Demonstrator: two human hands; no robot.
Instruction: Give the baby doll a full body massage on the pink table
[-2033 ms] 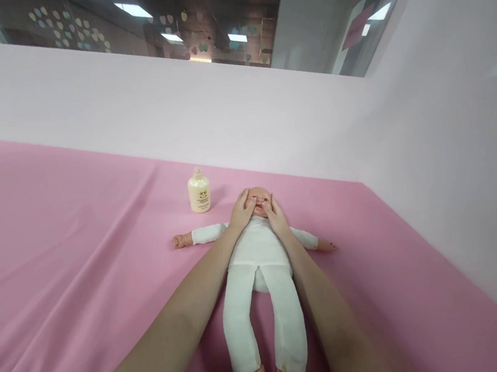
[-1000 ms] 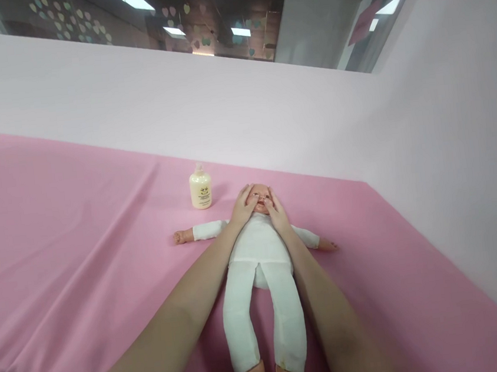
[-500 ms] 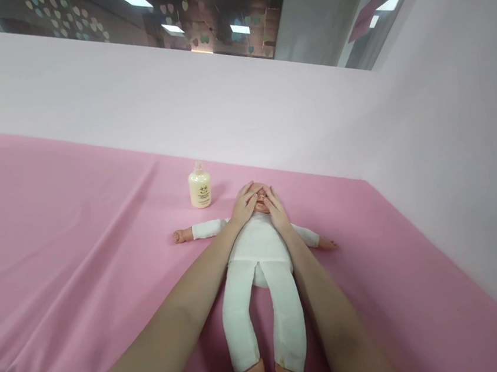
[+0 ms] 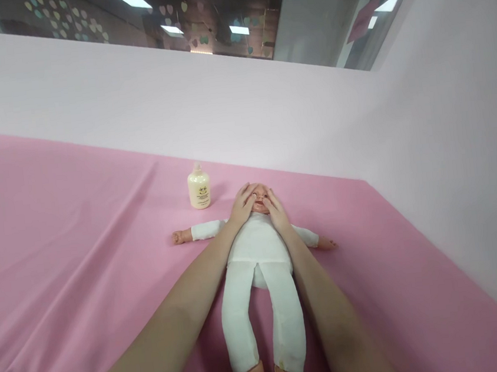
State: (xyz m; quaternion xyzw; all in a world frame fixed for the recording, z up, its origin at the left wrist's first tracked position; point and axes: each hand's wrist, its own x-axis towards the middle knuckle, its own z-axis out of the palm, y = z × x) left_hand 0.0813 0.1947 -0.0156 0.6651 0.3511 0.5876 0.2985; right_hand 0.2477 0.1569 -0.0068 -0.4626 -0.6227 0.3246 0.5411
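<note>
A baby doll (image 4: 258,247) with a white cloth body lies on its back, head away from me and arms stretched out to the sides. My left hand (image 4: 242,206) rests along the left side of the doll's head, fingers extended. On the opposite side, my right hand (image 4: 276,208) lies against the cheek and temple with its fingers stretched out. Between the two hands the doll's eyes, nose and mouth show. Neither hand is wrapped round anything.
A cream-coloured bottle (image 4: 199,188) with dark print stands left of the doll's head. Pink cloth (image 4: 114,224) covers the table, creased at the left. A white wall (image 4: 177,99) with a window (image 4: 212,12) rises behind, and another wall stands at the right.
Both hands have slid slightly outward over the doll's face, away from its middle, so more of the eyes and nose shows. The doll and bottle stay in place.
</note>
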